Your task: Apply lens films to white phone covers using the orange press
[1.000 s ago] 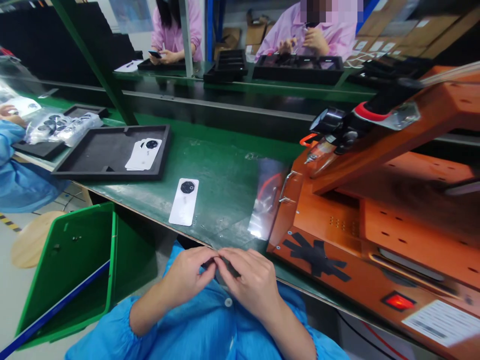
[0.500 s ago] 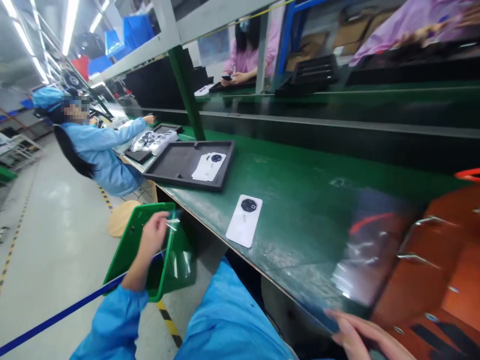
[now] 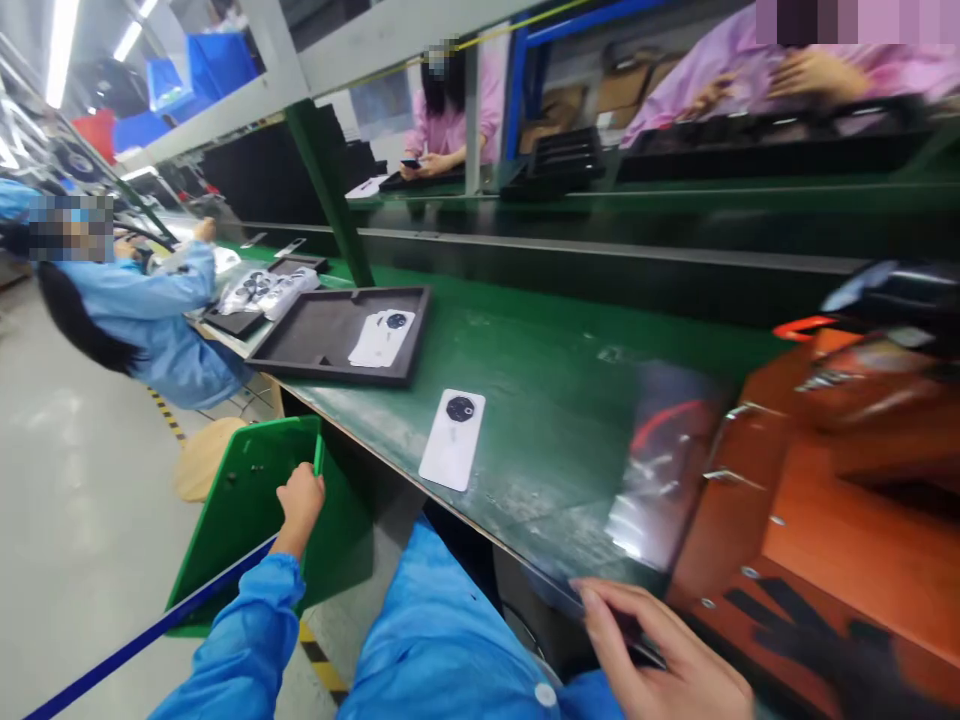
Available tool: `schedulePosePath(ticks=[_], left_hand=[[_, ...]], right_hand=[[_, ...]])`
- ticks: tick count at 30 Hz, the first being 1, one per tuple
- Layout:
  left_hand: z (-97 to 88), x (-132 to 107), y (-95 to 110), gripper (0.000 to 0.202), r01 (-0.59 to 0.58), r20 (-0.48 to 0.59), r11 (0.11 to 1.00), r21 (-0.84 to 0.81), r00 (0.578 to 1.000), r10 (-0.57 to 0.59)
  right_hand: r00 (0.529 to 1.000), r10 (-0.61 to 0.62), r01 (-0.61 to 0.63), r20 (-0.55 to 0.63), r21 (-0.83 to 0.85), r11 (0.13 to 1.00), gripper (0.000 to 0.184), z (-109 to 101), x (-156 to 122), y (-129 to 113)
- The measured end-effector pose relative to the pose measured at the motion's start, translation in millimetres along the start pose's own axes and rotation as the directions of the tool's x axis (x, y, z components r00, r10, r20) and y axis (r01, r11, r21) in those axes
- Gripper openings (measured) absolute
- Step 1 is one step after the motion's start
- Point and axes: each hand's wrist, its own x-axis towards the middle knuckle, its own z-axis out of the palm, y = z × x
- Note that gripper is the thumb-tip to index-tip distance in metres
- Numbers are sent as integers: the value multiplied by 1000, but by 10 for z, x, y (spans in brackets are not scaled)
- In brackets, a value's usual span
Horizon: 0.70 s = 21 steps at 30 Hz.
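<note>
My left hand (image 3: 301, 500) is closed at the right rim of a green bin (image 3: 247, 480) beside the bench; whatever its fingers hold is hidden. At the bench's front edge my right hand (image 3: 660, 650) has thumb and forefinger close together, with a faint bluish clear film (image 3: 551, 588) at their tips. Under its curled fingers shows part of a dark object with a shiny edge (image 3: 646, 655), mostly covered. Between the hands, a white phone back panel (image 3: 454, 445) with a round dark camera area lies on the green bench top (image 3: 525, 400).
A black tray (image 3: 300, 340) holding several white panels (image 3: 381, 338) stands farther left. An orange-brown box (image 3: 862, 480) with metal clips and a black glove-shaped item occupies the right, beside clear plastic (image 3: 660, 470). Co-workers sit at left and across the bench; a blue bar (image 3: 150, 630) crosses lower left.
My left hand has lowered to the bin's rim, and the clear strip seen at its fingertips no longer shows. The view has turned right; the white panel stays on the bench.
</note>
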Motion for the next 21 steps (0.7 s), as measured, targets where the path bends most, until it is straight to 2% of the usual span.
schedulePosePath(ticks=[4,7,12,15,17,19,20,21], left_hand=[[-65,75,-32,34,20,110,996,89,993,-30],[-144,-12,20,26,-54,159,990,134,987,32],[-64,-462,352,20,-277,209,955,103,945,252],[-134,-789,550,26,-382,170,924,30,913,372],[-318,-1056,672,30,-452,83,891,-32,887,453],[-574,-1384,827,39,-555,-8,814,-171,827,562],[-707,-1562,928,43,-610,-29,744,-271,778,628],[-831,-1740,1045,42,-648,-66,594,-477,700,711]], right_hand=[[999,-37,38,-19,36,999,15,9,90,-81],[1000,-2,3,-25,63,998,14,32,109,-122],[1000,17,-16,-18,34,999,17,105,129,-160],[991,-104,92,-84,-138,986,13,83,187,-179],[966,-238,196,-100,-313,929,11,38,242,-204],[929,-362,290,-73,-462,838,11,0,294,-242],[909,-414,332,-50,-511,792,12,-7,313,-263],[890,-455,371,-24,-542,754,11,-3,324,-284]])
